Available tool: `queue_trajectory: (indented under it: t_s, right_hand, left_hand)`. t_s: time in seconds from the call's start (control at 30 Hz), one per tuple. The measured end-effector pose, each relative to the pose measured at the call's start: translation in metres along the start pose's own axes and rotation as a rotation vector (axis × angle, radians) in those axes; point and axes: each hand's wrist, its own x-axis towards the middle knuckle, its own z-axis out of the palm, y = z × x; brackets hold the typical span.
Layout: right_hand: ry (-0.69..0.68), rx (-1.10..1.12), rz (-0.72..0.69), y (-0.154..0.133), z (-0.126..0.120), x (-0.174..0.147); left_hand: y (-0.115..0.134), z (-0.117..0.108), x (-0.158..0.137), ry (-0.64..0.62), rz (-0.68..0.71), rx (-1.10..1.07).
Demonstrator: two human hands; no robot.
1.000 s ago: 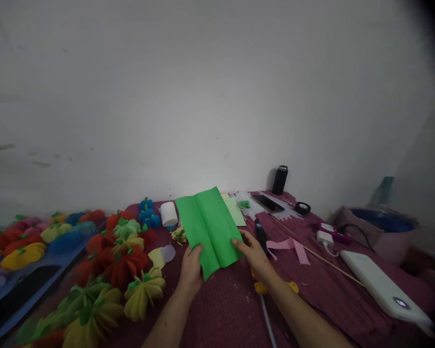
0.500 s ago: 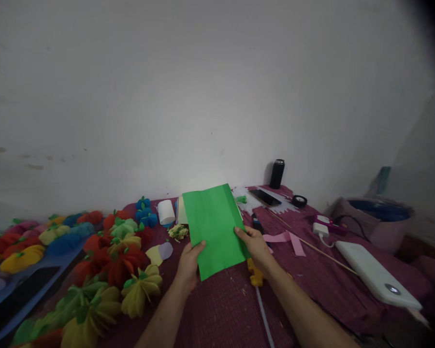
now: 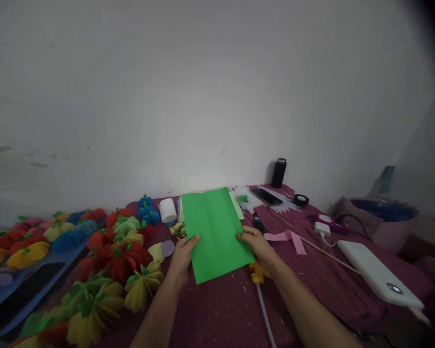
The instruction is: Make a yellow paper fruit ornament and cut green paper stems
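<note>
A bright green sheet (image 3: 215,232), like paper or thin felt, is held up over the cloth by its two sides. My left hand (image 3: 183,253) grips its left edge, thumb on top and fingers behind. On the right edge, my right hand (image 3: 255,241) pinches it the same way. Pale sheets (image 3: 237,205) lie partly hidden behind it. A yellow glue gun (image 3: 258,273) with a white stick or cord rests just under my right hand. Left of my left hand are pale yellow and lilac cut pieces (image 3: 162,250).
Many coloured pumpkin-like shapes (image 3: 126,261) crowd the left side. A white roll (image 3: 167,210) stands behind. To the right lie a pink strip (image 3: 285,238), a thin stick (image 3: 328,254), a phone (image 3: 267,196), a black tape roll (image 3: 300,200), a black can (image 3: 279,173) and a white power bank (image 3: 379,273).
The green sheet has tilted slightly and its lower right corner has shifted right. My left hand has moved a little left and up along its edge. Both hands keep their hold.
</note>
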Motion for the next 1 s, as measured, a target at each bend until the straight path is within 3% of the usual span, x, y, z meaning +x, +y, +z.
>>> queue_trajectory:
  t_s: [0.33, 1.0]
  right_hand:
    - [-0.029, 0.002, 0.006, -0.009, -0.006, -0.003]
    - [-0.192, 0.074, 0.052, -0.008, -0.011, -0.006]
  left_hand:
    - [-0.001, 0.002, -0.008, -0.180, -0.006, 0.130]
    - [0.011, -0.006, -0.008, -0.144, 0.023, 0.190]
